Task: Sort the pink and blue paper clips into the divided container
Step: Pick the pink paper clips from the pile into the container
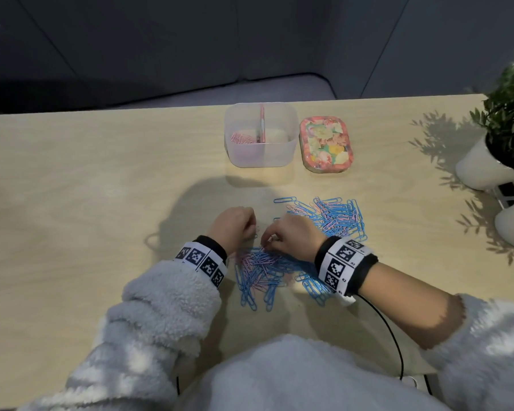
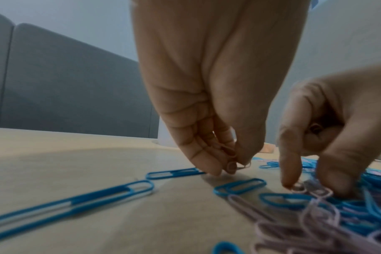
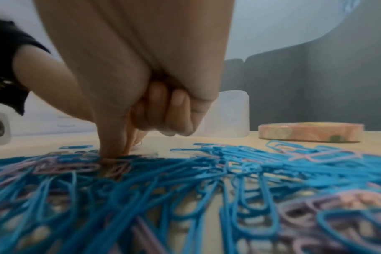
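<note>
A clear divided container [image 1: 279,155] stands at the back of the table, with pink clips [image 1: 242,138] in its left compartment; the right compartment looks bare. Mixed blue and pink paper clips [image 1: 263,269] lie in a heap under my hands, and a second heap [image 1: 337,216] lies to the right. My left hand [image 2: 230,167] hovers just over the table and pinches pink clips [image 2: 243,165] in its curled fingers. My right hand [image 2: 315,187] reaches down into the near heap, index finger and thumb pinching a pink clip [image 2: 320,189]; its other fingers [image 3: 176,113] are curled into the palm.
A flowered lid [image 1: 325,143] lies just right of the container. Potted plants in white pots [image 1: 484,167] stand at the right edge of the table. A black cable [image 1: 392,333] runs from my right wrist towards my body. Loose blue clips [image 2: 72,201] lie left of the heap.
</note>
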`<state>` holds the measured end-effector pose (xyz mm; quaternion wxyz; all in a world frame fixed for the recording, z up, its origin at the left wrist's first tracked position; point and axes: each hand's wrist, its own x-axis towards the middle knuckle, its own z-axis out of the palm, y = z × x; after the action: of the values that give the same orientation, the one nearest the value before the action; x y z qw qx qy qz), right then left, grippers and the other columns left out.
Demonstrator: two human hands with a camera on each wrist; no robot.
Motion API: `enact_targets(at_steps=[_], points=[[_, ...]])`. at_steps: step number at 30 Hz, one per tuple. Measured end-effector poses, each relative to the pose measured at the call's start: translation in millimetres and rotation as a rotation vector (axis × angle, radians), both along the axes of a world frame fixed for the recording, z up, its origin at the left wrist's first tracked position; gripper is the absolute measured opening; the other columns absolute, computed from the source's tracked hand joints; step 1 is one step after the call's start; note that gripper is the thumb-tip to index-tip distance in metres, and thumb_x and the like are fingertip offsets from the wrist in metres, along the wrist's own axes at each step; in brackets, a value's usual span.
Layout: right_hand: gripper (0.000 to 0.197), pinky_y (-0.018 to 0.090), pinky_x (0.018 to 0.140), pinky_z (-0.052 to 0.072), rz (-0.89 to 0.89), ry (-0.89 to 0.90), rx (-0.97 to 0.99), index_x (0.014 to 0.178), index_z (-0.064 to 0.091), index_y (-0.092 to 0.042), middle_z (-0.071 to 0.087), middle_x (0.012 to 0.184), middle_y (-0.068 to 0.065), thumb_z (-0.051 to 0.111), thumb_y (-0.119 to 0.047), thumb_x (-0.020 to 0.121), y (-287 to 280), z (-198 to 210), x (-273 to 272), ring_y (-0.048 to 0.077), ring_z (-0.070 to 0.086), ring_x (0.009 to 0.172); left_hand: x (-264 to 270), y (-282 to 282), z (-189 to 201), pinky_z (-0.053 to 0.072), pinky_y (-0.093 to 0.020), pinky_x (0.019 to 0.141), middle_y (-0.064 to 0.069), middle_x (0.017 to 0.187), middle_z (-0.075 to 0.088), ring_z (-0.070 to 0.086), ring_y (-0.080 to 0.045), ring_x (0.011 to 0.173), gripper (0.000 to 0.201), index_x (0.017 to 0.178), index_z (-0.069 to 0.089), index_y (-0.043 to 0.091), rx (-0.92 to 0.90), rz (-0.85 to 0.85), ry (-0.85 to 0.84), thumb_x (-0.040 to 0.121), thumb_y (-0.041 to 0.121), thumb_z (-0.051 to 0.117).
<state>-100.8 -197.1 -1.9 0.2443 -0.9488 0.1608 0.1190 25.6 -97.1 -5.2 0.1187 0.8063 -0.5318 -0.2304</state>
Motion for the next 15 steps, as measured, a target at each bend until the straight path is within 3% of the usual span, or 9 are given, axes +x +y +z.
enact_targets(at_steps=[2,5,8,11,13,15], points=[[0.017,0.029,0.074,0.042,0.021,0.014,-0.025,0.096,0.069,-0.026,0.070,0.099,0.001,0.060,-0.031,0.083,1,-3,-1,0.022,0.062,0.098,4,6,1,0.042,-0.031,0.074,-0.013,0.097,0.066,0.059,-0.028,0.089,0.015,0.095,0.060,0.003,-0.032,0.037,0.069,0.088,0.013,0.052],[0.016,0.028,0.072,0.037,0.023,0.041,-0.011,0.095,0.065,-0.018,0.067,0.098,0.002,0.058,-0.028,0.085,-1,-6,-4,0.022,0.059,0.095,11,16,0,0.042,-0.016,0.063,-0.004,0.087,0.062,0.055,-0.016,0.079,0.011,0.095,0.062,0.007,-0.107,0.189,0.267,0.089,0.014,0.055],[0.006,0.026,0.067,0.035,-0.079,-0.025,0.148,0.085,0.061,-0.013,0.055,0.070,-0.009,0.059,-0.018,0.083,-9,-10,-6,0.020,0.053,0.072,19,26,-2,0.045,-0.005,0.052,-0.004,0.082,0.061,0.057,-0.013,0.071,0.009,0.094,0.060,0.010,-0.102,0.363,0.570,0.089,0.007,0.054],[0.007,0.017,0.058,0.038,-0.255,-0.173,0.423,0.078,0.059,-0.010,0.050,0.064,-0.010,0.062,-0.007,0.083,-20,-10,-6,0.002,0.046,0.056,21,36,1,0.039,-0.006,0.044,-0.002,0.068,0.054,0.051,-0.001,0.051,0.017,0.081,0.059,0.010,-0.024,0.503,0.812,0.090,0.001,0.047],[0.010,0.011,0.050,0.040,-0.387,-0.195,0.656,0.078,0.058,-0.008,0.055,0.065,-0.002,0.061,-0.001,0.084,-24,-6,-6,-0.003,0.049,0.049,23,41,3,0.034,-0.013,0.044,-0.002,0.060,0.044,0.043,-0.006,0.047,0.026,0.070,0.055,0.012,-0.057,0.606,0.984,0.091,0.003,0.042],[0.015,0.013,0.041,0.041,-0.523,-0.185,0.923,0.079,0.057,-0.009,0.056,0.066,0.005,0.055,0.005,0.085,-22,-1,-4,-0.001,0.052,0.044,25,46,4,0.028,-0.020,0.047,0.000,0.057,0.038,0.036,-0.007,0.045,0.032,0.060,0.049,0.016,-0.075,0.635,1.046,0.091,0.012,0.044]])
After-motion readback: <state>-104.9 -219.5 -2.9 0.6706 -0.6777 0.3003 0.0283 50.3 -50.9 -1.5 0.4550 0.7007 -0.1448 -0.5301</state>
